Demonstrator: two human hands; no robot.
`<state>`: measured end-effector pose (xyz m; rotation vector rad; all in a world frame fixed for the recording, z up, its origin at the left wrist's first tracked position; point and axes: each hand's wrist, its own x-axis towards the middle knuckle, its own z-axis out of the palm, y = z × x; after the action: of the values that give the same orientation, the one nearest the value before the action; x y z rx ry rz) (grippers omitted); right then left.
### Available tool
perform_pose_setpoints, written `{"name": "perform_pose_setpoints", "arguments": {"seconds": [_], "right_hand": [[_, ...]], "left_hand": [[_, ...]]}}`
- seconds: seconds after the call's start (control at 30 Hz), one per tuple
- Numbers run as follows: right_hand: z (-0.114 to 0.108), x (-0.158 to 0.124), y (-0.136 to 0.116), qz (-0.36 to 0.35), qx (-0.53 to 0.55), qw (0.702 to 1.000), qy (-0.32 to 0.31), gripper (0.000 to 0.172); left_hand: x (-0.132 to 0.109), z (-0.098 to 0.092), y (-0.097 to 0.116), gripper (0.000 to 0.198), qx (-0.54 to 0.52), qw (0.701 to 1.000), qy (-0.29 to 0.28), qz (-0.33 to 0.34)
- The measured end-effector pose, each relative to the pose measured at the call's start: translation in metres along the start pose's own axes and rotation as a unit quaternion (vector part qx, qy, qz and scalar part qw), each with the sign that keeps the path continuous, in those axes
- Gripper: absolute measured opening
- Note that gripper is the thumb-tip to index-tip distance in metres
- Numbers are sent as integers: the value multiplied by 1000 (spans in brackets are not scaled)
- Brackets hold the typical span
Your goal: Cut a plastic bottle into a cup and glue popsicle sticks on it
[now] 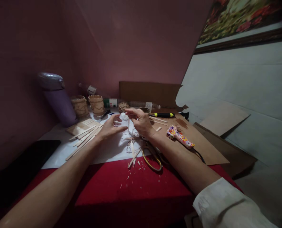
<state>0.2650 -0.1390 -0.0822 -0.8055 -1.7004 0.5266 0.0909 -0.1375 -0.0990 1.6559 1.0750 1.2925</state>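
A red-cloth-covered tabletop [95, 190] carries a white paper sheet [103, 155] beside flat brown cardboard [202, 150], below a smooth mauve wall [136, 41]. A framed floral painting [247, 22] hangs on the pale right-hand wall [240, 79]. The right hand [142, 123] pinches a thin, pale wooden stick [128, 126], upright over the paper; the left hand [110, 127] is spread just beside it.

Purple flask [60, 106] and framed flower painting [243, 22]
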Motion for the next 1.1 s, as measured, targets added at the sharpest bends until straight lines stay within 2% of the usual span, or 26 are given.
{"name": "perform_pose_setpoints", "arguments": {"seconds": [0.07,0.13,0.23,0.37,0.53,0.7,0.77,0.9,0.97,1.1], "right_hand": [[-3,1,-4,18,45,999,7,32],[-6,2,-8,55,97,994,13,38],[-9,0,-14,107,148,983,-11,42],[-6,-5,-17,122,183,975,-38,44],[2,-7,-11,153,238,959,-8,44],[2,-9,-11,203,309,929,-27,39],[0,-9,-12,212,315,925,-24,38],[-7,-7,-11,221,289,931,3,36],[-10,-6,-10,224,259,939,11,35],[-13,-5,-11,234,234,943,14,35]], "left_hand": [[-5,0,12,69,-69,997,10,-21],[-10,1,23,62,-186,981,9,-56],[-17,1,37,41,-304,946,-45,-106],[-22,3,43,34,-356,918,-113,-137],[-24,10,41,36,-407,890,-130,-158],[-27,16,44,40,-453,853,-151,-213],[-29,18,47,39,-451,851,-140,-228],[-32,18,51,28,-409,885,-83,-203],[-32,17,50,25,-402,893,-72,-187],[-30,17,46,28,-397,887,-142,-188]]}}
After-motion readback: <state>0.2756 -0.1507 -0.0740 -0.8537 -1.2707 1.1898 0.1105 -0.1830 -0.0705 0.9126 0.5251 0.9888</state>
